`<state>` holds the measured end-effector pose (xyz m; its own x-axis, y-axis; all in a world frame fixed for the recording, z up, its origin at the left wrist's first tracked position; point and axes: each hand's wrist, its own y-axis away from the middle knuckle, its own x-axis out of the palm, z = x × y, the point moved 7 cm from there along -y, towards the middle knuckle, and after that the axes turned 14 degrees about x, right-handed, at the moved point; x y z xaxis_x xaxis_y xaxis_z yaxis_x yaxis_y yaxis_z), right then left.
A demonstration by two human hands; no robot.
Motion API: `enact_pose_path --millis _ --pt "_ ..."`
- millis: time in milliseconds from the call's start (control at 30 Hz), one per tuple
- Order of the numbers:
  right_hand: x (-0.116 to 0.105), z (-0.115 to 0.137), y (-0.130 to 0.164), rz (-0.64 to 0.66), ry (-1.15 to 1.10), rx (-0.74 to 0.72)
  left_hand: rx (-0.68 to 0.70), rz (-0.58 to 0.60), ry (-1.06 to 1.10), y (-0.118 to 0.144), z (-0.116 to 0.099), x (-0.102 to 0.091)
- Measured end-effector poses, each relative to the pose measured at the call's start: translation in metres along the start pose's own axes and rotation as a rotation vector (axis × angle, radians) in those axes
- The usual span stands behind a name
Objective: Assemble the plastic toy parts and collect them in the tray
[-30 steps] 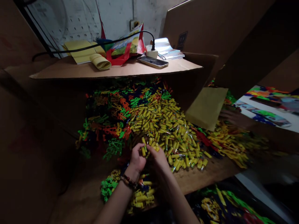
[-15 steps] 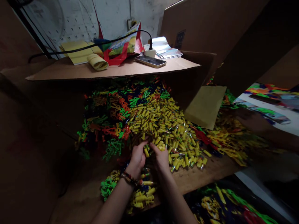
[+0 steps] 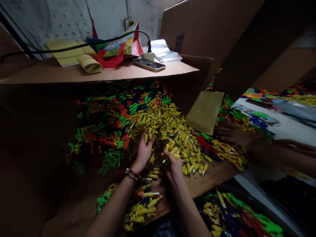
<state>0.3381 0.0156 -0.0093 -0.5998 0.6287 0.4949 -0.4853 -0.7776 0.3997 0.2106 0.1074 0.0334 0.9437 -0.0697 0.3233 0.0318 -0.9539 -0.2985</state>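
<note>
A heap of small yellow plastic tubes (image 3: 172, 123) with clear ends lies in the middle of the work surface. My left hand (image 3: 143, 151), with a beaded bracelet (image 3: 132, 173) at the wrist, reaches into the heap's near left side; a yellow tube shows between its thumb and fingers. To its right, my right hand (image 3: 174, 166) is curled at the front of the heap, with a yellow tube (image 3: 165, 153) at its fingertips. Its lower fingers are in shadow. Between my forearms lies a smaller group of yellow pieces (image 3: 142, 212).
Green and orange plastic figures (image 3: 103, 138) lie left of the heap. A cardboard shelf (image 3: 123, 75) overhangs the back, bearing a phone (image 3: 149, 64) and a red bag (image 3: 118, 56). Yellow card (image 3: 205, 112) leans at right. Another person's hand (image 3: 230, 133) reaches in beyond it.
My hands have moved apart: the left went forward into the heap, while the right stays near the front with a tube. The view has shifted right, and another person's hand shows more clearly.
</note>
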Motion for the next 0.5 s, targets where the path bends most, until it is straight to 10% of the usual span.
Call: enact_pose_path --millis 233,500 --pt "-0.002 -0.007 0.017 0.086 0.072 0.029 0.007 0.033 -0.049 -0.003 -0.007 0.000" --pt "-0.008 0.019 0.059 0.174 0.403 -0.336 -0.722 -0.021 0.416 0.062 -0.002 0.027"
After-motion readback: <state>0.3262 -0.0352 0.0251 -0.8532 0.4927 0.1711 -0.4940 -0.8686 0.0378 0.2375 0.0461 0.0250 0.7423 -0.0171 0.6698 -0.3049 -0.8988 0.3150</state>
